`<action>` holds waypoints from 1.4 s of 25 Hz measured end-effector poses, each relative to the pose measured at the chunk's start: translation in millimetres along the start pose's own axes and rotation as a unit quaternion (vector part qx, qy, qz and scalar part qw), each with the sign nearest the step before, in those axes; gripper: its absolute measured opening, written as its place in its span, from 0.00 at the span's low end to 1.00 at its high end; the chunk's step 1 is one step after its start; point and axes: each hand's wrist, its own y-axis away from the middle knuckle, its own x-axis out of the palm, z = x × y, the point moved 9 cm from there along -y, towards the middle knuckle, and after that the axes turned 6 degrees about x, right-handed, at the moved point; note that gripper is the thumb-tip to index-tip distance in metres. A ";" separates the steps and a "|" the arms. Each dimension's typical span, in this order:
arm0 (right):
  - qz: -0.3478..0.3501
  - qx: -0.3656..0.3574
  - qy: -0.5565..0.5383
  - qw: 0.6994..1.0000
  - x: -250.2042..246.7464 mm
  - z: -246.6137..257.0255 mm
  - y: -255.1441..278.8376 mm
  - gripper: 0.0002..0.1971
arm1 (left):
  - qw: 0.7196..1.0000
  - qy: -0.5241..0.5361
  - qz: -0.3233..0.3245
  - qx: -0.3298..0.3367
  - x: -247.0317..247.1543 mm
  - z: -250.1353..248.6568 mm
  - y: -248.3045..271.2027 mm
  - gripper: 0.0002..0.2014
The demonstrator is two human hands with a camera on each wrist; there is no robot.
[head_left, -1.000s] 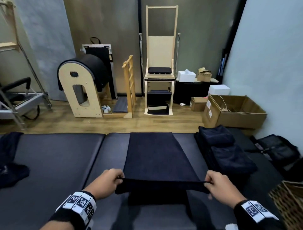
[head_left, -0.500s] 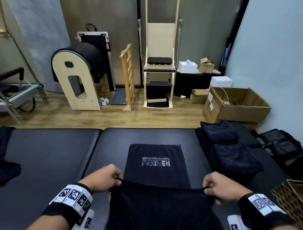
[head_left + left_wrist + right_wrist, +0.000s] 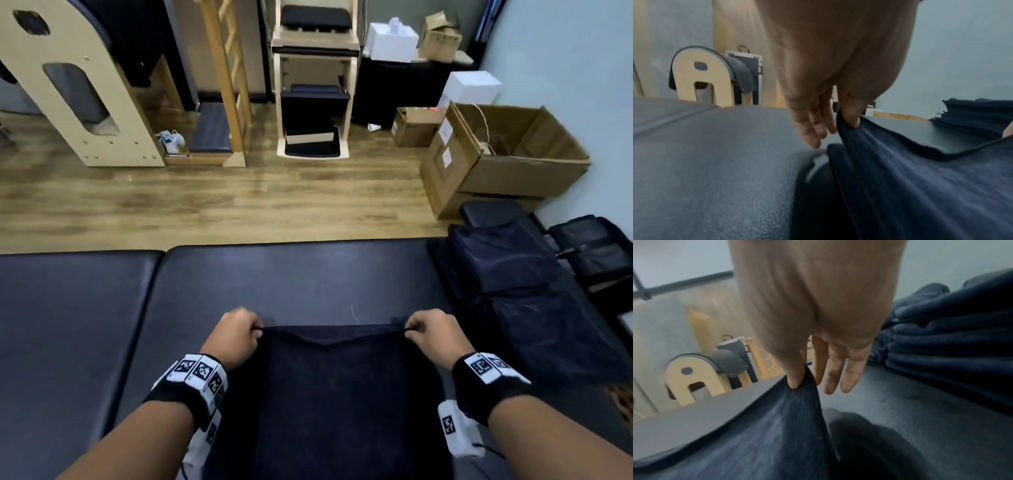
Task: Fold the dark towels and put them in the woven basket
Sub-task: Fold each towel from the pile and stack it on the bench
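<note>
Dark towel (image 3: 337,404) pinched by both my hands at its two far corners, over the black padded table (image 3: 301,277).

From the head view, my left hand (image 3: 236,337) and my right hand (image 3: 433,337) each pinch one corner, and the edge between them sags a little in the middle; a pile of dark towels (image 3: 534,301) lies to the right of my right hand, and a bit of the woven basket (image 3: 621,399) shows at the right border. From the left wrist view, thumb and forefinger nip the corner, the other fingers (image 3: 809,129) hang loose. From the right wrist view, the same pinch, three fingers (image 3: 851,374) straight, the pile just beside them.
</note>
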 end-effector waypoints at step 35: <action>0.192 -0.069 0.035 0.978 31.3 -39.6 115.1 0.10 | 0.995 0.033 0.091 -0.018 49.0 -30.0 161.9 0.08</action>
